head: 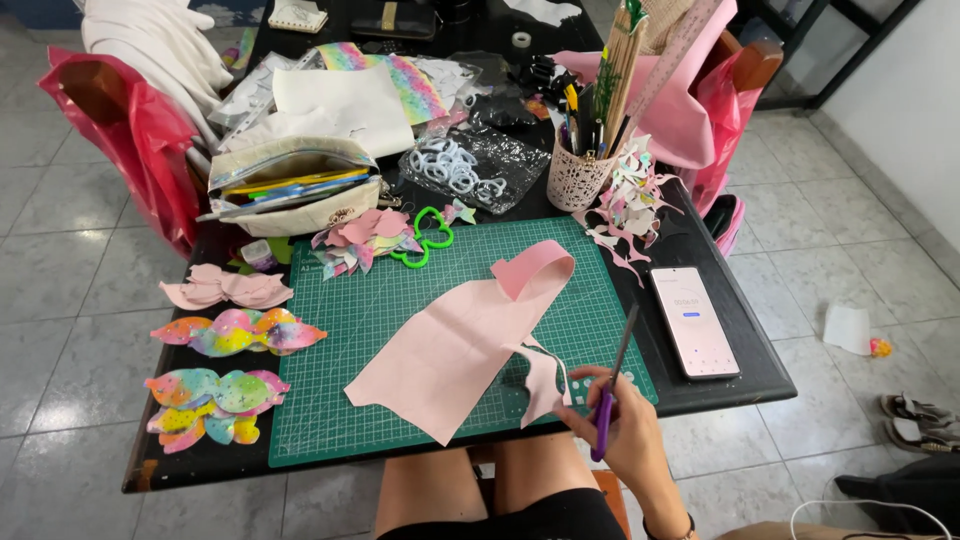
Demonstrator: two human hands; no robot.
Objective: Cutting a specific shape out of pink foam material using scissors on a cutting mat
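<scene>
Pink sheet (450, 350), a soft piece with one end curled over, lies across the middle of the green cutting mat (380, 300), its cut edge trailing toward five o'clock, where a partly cut flap hangs just off the mat's near edge. The right hand (620, 425), at about five o'clock of the sheet, is closed round the purple handles of the scissors (612, 385), blades shut or nearly so and pointing up toward one o'clock, away from the sheet. The flap is just beside this hand's fingers; whether they touch it I cannot tell. The left hand is out of view, so its state cannot be told. With nothing seen steadying the limp sheet, it could slide or buckle under the blades, spoiling the outline. The phone (693, 320), at three o'clock of the sheet, sits near the raised scissor tips and could be struck.
</scene>
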